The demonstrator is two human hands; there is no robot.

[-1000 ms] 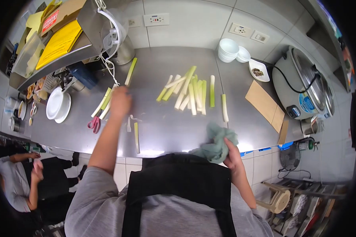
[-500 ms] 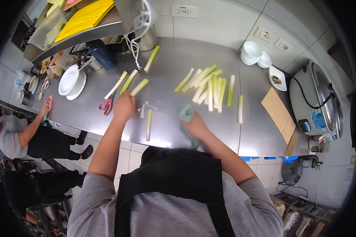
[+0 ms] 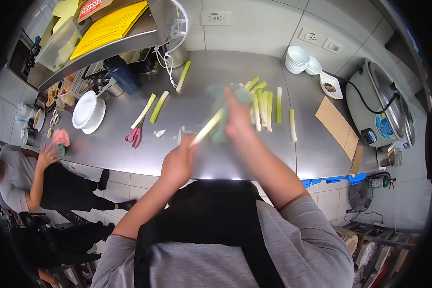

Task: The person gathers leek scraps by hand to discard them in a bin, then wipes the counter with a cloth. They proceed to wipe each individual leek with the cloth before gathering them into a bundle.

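My left hand is closed around the lower end of a leek stalk, which slants up to the right above the counter. My right hand, smeared by motion, grips a green cloth against the stalk's upper part. Behind the right hand lies a pile of cut leeks, partly covered by the cloth and hand. A single leek rests to its right. Beyond my left hand lie two leeks and pink-handled scissors. White scraps lie nearby.
White bowls, a small dish, cardboard and a large cooker stand on the right. A lidded white container and a blue bottle are on the left. A co-worker's hand is near a pink cloth.
My left hand has moved right and nearer my body, bringing a leek stalk. My right hand has raised the green cloth and brought it onto the stalk. The co-worker's hand has drawn back.
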